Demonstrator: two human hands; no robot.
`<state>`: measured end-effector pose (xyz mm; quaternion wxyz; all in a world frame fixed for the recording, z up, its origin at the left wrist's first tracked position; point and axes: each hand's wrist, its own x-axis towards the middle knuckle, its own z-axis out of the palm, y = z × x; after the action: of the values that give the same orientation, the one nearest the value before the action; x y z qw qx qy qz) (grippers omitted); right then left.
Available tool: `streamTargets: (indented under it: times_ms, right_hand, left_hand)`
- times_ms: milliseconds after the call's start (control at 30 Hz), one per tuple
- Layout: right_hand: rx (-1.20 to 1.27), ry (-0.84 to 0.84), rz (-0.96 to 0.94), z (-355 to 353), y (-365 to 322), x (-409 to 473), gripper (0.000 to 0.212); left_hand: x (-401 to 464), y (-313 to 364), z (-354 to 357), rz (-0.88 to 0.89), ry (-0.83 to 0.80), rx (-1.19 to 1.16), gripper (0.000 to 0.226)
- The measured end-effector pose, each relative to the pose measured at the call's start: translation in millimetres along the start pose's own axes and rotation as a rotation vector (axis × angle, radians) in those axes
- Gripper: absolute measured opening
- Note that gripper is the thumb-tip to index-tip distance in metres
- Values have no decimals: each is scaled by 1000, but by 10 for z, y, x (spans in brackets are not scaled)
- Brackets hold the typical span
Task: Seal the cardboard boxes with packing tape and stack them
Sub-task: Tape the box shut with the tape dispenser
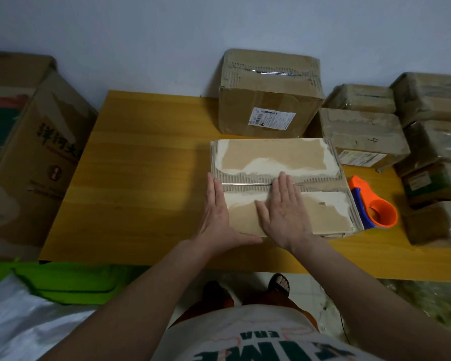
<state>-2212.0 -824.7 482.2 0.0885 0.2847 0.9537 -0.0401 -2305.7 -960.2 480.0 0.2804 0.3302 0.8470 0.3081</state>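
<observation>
A flat cardboard box [279, 155] with torn, whitish top flaps lies on the yellow wooden table [141, 162], its two flaps meeting at a centre seam. My left hand [219, 212] lies flat against the box's left side with straight fingers. My right hand [284, 209] presses flat on the near flap, fingertips at the seam. An orange and blue tape dispenser [372, 204] rests on the table just right of the box. Neither hand holds it.
A taller labelled box [268, 100] stands behind the flat one. Several taped boxes [427, 142] are stacked at the right end of the table. A large printed carton [29, 142] stands left of the table. A green bag [71, 280] lies on the floor.
</observation>
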Motion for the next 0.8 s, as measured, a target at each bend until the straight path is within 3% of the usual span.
streamTargets:
  times_ms: [233,500,667,800]
  right_hand:
    - [48,-57,-431,-48,-380,96,72]
    - [91,-59,-485,-37,-406,160,70]
    - [168,-79,-521,-49,-329,179,72]
    - [111,-56,-533,-39,-288,194,72]
  left_hand:
    - [3,-88,-62,4,-55,-136,161]
    - [1,-106,-101,-67,-89,-162,161]
    - [2,-90,-143,85,-9,342,154]
    - [58,-127,-194,124,-83,504,150]
